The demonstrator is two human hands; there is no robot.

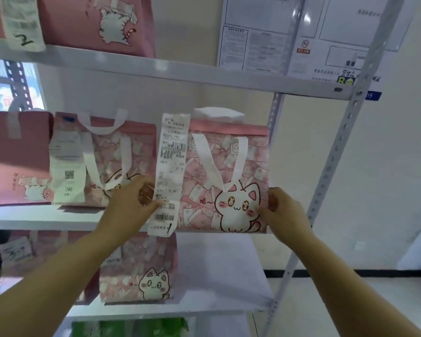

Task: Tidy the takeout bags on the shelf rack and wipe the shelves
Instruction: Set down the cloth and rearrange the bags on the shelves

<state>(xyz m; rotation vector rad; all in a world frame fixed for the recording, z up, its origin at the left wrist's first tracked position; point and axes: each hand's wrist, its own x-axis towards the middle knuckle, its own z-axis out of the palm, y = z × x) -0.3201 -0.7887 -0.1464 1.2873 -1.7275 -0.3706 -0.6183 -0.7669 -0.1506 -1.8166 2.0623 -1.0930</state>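
A pink takeout bag printed with a white cat and carrying a long receipt stands at the right end of the middle shelf. My left hand grips its left edge by the receipt. My right hand grips its right edge. A second patterned bag with a receipt stands just to its left, and a plain pink bag further left. Another cat bag stands on the shelf below.
The white metal rack has an upper shelf holding a pink bag with a receipt marked 2. A perforated upright runs down the right. Notices hang on the wall behind. Something green lies on the lowest visible shelf.
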